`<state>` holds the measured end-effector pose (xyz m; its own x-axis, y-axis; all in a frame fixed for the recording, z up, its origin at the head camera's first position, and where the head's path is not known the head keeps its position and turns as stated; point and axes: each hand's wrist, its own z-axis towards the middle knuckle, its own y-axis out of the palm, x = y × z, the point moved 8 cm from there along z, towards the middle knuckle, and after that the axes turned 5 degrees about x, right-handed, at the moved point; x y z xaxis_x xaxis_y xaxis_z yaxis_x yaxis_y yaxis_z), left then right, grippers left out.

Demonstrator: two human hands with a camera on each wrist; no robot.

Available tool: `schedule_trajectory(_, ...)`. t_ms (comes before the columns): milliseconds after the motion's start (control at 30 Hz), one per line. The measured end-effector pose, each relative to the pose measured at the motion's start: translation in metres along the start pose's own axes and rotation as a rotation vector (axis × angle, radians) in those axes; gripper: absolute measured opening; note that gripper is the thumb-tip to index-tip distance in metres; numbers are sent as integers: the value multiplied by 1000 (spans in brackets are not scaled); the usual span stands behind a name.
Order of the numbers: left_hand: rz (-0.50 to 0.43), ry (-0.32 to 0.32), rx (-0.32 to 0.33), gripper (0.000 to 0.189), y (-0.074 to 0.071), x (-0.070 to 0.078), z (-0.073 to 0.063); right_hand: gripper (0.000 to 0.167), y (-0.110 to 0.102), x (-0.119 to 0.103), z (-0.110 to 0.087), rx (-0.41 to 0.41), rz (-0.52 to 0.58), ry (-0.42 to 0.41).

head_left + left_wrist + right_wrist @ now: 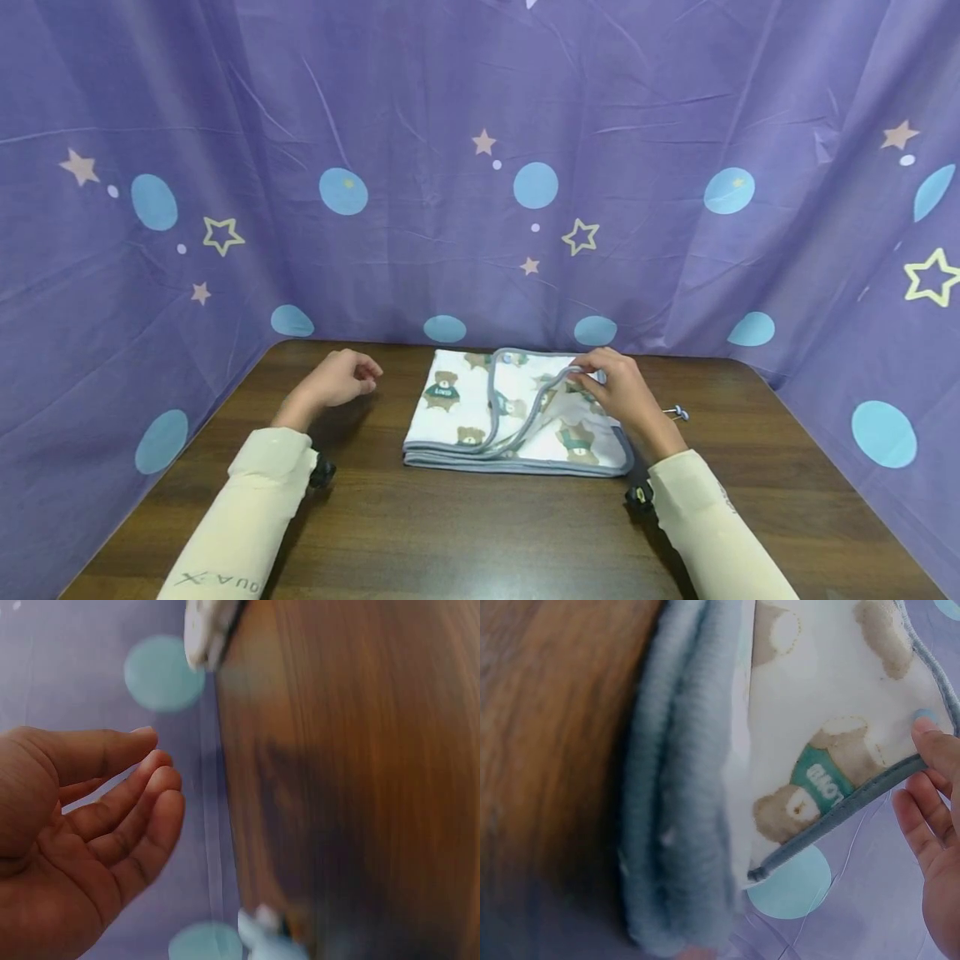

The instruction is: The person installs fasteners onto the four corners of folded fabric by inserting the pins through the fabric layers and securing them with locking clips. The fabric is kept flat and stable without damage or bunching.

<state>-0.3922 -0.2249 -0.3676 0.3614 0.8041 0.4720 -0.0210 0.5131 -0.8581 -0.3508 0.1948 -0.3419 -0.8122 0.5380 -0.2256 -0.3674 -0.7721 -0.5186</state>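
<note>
A folded white blanket (472, 408) with brown bears in green shirts and blue-grey trim lies on the table, its layered edges toward me. My right hand (611, 387) pinches the trimmed edge of its top layer between thumb and fingers. That raised flap (832, 750) shows in the right wrist view, with a small round blue snap (925, 716) beside the thumb. Left of the blanket, my left hand (341, 377) hovers over the table with nothing in it. Its fingers (139, 825) curve loosely in the left wrist view, apart from the blanket.
The brown wooden table (465, 533) ends at a purple curtain (435, 250) printed with stars and blue dots, which also hangs along both sides. Behind the right wrist lies a small light-blue object with thin metal prongs (677, 412).
</note>
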Motion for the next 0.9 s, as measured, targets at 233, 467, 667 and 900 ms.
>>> schedule_trajectory(233,84,-58,22,21,-32,-38,-14,22,-2,1,-1,3,5,22)
schedule_trajectory(467,72,-79,58,27,-46,-59,-24,21,-6,5,0,12,-8,37)
schedule_trajectory(667,48,-99,47,28,-44,-70,-29,19,-10,6,1,20,12,74)
schedule_trajectory(900,-13,-117,-11,31,-36,-78,-32,18,-11,7,2,2,43,123)
